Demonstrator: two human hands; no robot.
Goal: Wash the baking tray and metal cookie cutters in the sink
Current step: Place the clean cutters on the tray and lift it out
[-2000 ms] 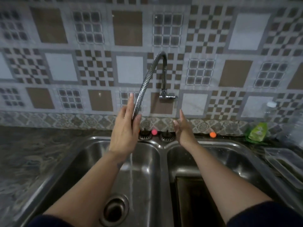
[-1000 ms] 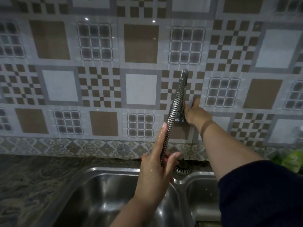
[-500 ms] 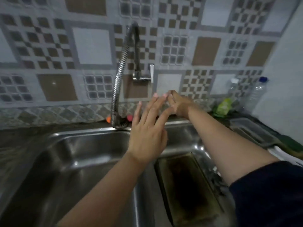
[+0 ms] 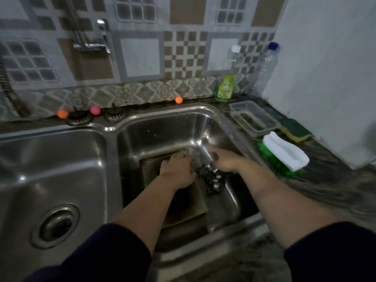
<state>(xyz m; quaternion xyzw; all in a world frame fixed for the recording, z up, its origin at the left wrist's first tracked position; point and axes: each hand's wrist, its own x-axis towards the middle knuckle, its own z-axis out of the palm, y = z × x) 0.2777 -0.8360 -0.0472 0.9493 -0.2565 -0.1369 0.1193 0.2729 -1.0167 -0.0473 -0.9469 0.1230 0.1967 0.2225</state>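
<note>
Both hands have left the tap and dropped into the right basin: left hand [image 4: 178, 169] and right hand [image 4: 225, 160] curl around the cookie cutters [image 4: 212, 179] beside the baking tray [image 4: 195, 204]; washing begins.

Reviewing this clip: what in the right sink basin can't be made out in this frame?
Head view only:
- Baking tray: middle hidden under the left hand and forearm.
- Cookie cutters: small dark cluster, count and shapes unreadable.
- Right hand: fingertips motion-blurred, grip unclear.
- Right basin's drain: not visible.
</note>
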